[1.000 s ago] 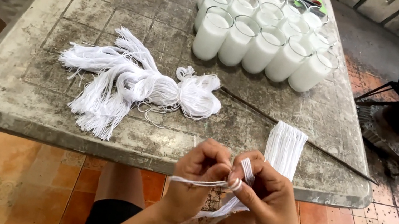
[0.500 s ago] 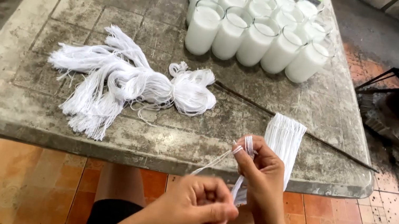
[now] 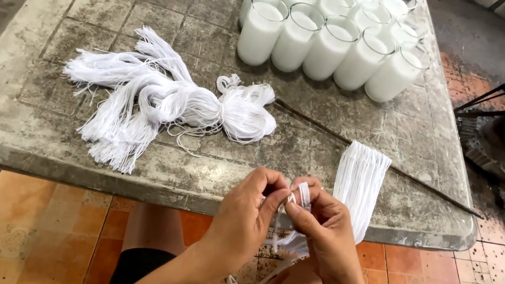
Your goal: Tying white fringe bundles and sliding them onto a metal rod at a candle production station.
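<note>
The scene is bright, with soft and even daylight; shadows under the loose bundle of white cotton threads [image 3: 165, 98] are weak. The white wax-filled glass jars [image 3: 331, 29] are almost overexposed. The worn grey stone-pattern table [image 3: 29, 100] bends at the edges from wide-lens distortion. Focus is sharp, without motion blur.

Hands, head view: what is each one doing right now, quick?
Left hand: closed, fingertips pinching a white string at the right hand.
Right hand: closed, holding a bundle of white strings.
</note>
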